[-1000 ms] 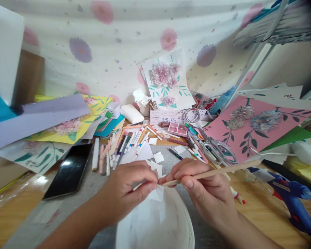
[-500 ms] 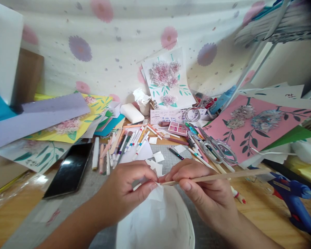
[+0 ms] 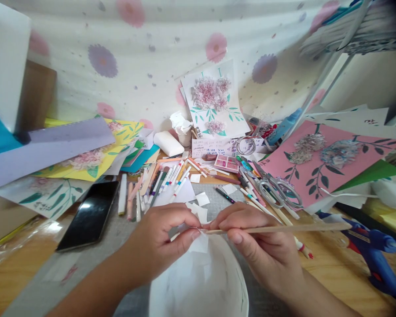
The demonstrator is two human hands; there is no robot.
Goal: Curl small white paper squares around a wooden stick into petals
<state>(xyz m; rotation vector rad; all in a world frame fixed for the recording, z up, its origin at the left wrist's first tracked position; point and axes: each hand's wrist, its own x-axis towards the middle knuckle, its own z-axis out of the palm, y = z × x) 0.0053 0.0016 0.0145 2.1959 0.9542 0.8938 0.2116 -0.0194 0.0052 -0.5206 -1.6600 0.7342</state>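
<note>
My left hand (image 3: pixel 171 240) pinches a small piece of thin white paper (image 3: pixel 199 244) between thumb and forefinger. Fingers of my right hand (image 3: pixel 259 235) are closed round a thin wooden stick (image 3: pixel 297 228), held nearly level, its left tip at the pinched edge of the paper. Whether the paper is wrapped on the tip is too small to tell. Both hands are over the far rim of a white bowl (image 3: pixel 201 286), whose inside shows faint grey marks. Small white paper squares (image 3: pixel 203 199) lie just beyond the hands.
Markers (image 3: pixel 166 182) and scissors (image 3: pixel 277 189) crowd the table behind my hands. At left lies a black phone (image 3: pixel 87 215); at right, a blue glue gun (image 3: pixel 371 251). Paper-flower pictures stand around: a white one (image 3: pixel 236 116), a pink one (image 3: pixel 343 176) and a yellow one (image 3: pixel 119 141).
The stick's far end has swung slightly down and to the right. Both hands keep nearly the same place and hold.
</note>
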